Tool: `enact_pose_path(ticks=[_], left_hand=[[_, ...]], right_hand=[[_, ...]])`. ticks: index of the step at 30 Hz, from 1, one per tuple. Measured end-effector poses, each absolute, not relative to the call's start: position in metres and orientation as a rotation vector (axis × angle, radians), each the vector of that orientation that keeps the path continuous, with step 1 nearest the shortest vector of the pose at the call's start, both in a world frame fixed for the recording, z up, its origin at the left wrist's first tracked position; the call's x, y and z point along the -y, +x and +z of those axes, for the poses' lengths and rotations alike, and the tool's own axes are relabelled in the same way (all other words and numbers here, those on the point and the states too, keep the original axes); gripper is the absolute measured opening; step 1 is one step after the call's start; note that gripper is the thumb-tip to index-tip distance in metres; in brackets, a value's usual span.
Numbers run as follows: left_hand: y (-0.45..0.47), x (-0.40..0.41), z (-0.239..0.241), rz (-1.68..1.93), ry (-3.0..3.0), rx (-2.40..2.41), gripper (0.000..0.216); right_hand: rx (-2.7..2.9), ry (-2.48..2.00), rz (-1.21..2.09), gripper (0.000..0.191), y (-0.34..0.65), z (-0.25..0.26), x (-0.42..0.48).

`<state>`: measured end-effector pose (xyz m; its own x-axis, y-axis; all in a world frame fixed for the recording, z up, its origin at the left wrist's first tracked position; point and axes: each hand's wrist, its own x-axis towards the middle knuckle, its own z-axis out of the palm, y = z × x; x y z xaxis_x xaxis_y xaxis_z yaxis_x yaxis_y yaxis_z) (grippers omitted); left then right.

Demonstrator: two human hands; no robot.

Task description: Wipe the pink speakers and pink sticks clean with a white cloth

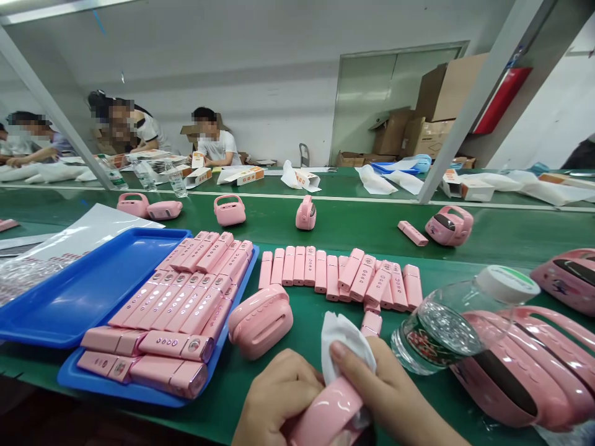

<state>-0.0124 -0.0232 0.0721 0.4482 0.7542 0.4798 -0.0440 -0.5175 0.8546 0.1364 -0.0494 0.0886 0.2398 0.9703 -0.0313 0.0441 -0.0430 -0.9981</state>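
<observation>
I see left hand [279, 399] wrapped on glossy pink plastic stick unit [325, 412]; right hand [395, 396] pinches white wipe cloth [344, 341] vs it. Looks light, stiff, slippery; I grip mid-body.

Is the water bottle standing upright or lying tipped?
Tipped: the bottle lies slanted, its white cap pointing up-right, leaning on pink cases.

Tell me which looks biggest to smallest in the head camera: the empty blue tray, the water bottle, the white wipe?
1. Empty blue tray, clearly the biggest.
2. Water bottle, though it lies close to the camera, which swells it.
3. White wipe, smallest, partly hidden under the right hand.
</observation>
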Motion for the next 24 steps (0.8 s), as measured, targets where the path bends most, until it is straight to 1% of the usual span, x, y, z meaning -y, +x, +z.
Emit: enact_pose_path(ticks=[2, 4, 5, 7, 8, 10, 11, 12, 13, 15, 17, 20, 23, 24], left_hand=[[-0.008, 0.022, 0.065, 1.242, 1.907, -0.64, 0.019], [-0.005, 0.022, 0.06, 1.29, 1.989, -0.731, 0.018], [-0.004, 0.023, 0.059, 1.303, 2.014, -0.806, 0.014], [-0.004, 0.024, 0.06, 1.284, 1.994, -0.949, 0.002], [-0.005, 0.023, 0.062, 1.262, 1.963, -0.988, 0.005], [-0.008, 0.021, 0.068, 1.207, 1.903, -1.006, 0.008], [-0.009, 0.018, 0.073, 1.143, 1.886, -0.977, 0.009], [-0.011, 0.015, 0.078, 1.042, 1.883, -0.9, 0.01], [-0.013, 0.011, 0.083, 0.909, 1.88, -0.786, 0.017], [-0.016, 0.001, 0.092, 0.618, 1.849, -0.519, 0.03], [-0.018, -0.006, 0.097, 0.466, 1.836, -0.355, 0.034], [-0.017, -0.011, 0.092, 0.536, 1.783, -0.4, 0.028], [-0.01, -0.009, 0.083, 0.721, 1.444, -0.612, 0.026], [-0.007, -0.008, 0.082, 0.794, 1.287, -0.682, 0.025]], right_hand=[[0.844, -1.401, 1.061, 0.051, 0.138, 0.077, 0.044], [0.798, -1.392, 1.019, 0.048, 0.138, 0.069, 0.042], [0.864, -1.332, 0.995, 0.044, 0.137, 0.067, 0.043], [1.249, -1.092, 0.876, 0.029, 0.134, 0.063, 0.049], [1.444, -0.969, 0.786, 0.025, 0.133, 0.061, 0.052], [1.629, -0.872, 0.652, 0.028, 0.132, 0.057, 0.057], [1.585, -0.934, 0.65, 0.027, 0.133, 0.054, 0.058], [1.477, -1.029, 0.698, 0.025, 0.135, 0.051, 0.057], [1.358, -1.112, 0.77, 0.027, 0.137, 0.048, 0.054], [1.215, -1.209, 0.894, 0.035, 0.143, 0.04, 0.044], [1.118, -1.269, 0.966, 0.043, 0.148, 0.034, 0.034], [1.054, -1.28, 0.938, 0.044, 0.15, 0.033, 0.028], [1.069, -1.214, 0.87, 0.042, 0.148, 0.041, 0.035], [1.155, -1.189, 0.844, 0.04, 0.148, 0.045, 0.039]])
